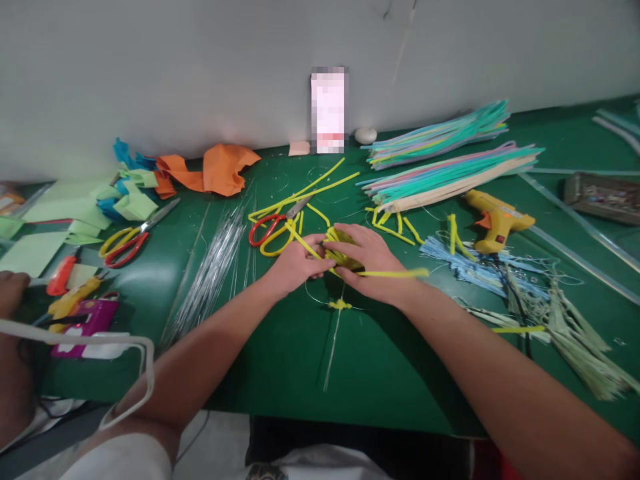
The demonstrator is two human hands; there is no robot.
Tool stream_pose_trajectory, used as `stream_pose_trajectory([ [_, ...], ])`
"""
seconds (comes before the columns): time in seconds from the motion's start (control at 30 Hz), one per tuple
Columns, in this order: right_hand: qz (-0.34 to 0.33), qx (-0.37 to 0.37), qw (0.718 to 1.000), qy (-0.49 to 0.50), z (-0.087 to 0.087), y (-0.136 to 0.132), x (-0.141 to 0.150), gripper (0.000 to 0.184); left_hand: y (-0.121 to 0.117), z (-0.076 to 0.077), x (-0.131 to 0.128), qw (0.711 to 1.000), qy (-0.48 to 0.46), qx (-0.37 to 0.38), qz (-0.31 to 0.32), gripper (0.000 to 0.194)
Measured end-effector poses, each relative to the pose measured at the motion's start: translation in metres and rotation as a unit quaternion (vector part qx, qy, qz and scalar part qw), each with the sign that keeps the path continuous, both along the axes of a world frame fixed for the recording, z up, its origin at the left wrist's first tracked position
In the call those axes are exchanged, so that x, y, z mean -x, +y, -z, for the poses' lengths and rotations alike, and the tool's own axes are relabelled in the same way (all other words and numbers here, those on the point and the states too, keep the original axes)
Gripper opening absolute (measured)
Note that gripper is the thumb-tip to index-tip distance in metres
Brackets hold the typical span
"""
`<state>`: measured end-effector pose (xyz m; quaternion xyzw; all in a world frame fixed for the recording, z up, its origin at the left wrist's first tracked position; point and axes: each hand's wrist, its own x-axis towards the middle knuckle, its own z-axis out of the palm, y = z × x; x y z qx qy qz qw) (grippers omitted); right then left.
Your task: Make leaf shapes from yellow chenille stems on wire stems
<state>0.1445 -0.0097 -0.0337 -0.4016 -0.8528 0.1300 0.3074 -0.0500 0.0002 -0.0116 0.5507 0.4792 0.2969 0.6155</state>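
Note:
My left hand [299, 265] and my right hand [367, 260] meet over the middle of the green table. Between them is a rounded bundle of yellow pipe cleaners [345, 248], partly covered by my fingers. The left fingers pinch a yellow stem at the bundle's side, while the right fingers wrap round the bundle from above. One loose yellow pipe cleaner [395, 273] sticks out to the right beneath my right hand. Just below lies a small yellow twisted piece [341, 305] with thin wires trailing from it. Red-handled scissors [273, 227] rest beyond my left hand among cut yellow stems.
Silver wires [213, 267] lie left of my left forearm. Another pair of scissors [131, 243] is farther left. Two bundles of coloured pipe cleaners [445, 177], a yellow glue gun [500, 220] and blue strands [465, 267] lie right. A phone [329, 110] leans on the wall. Another person's arm [13, 360] is at far left.

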Motion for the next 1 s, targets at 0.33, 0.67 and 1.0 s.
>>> stream_pose_trajectory([
  [0.33, 0.041, -0.04, 0.998, -0.014, 0.004, 0.0, 0.005, 0.034, -0.001, 0.002, -0.001, 1.0, 0.004, -0.019, 0.017, 0.058],
  [0.67, 0.062, -0.016, 0.998, 0.005, 0.001, -0.004, 0.006, 0.034, -0.004, -0.001, -0.005, 0.999, 0.017, -0.03, -0.025, 0.05],
  [1.0, 0.18, 0.139, 0.944, 0.238, -0.01, -0.011, -0.002, 0.067, 0.001, 0.012, 0.002, 0.982, -0.105, -0.044, -0.152, 0.049],
])
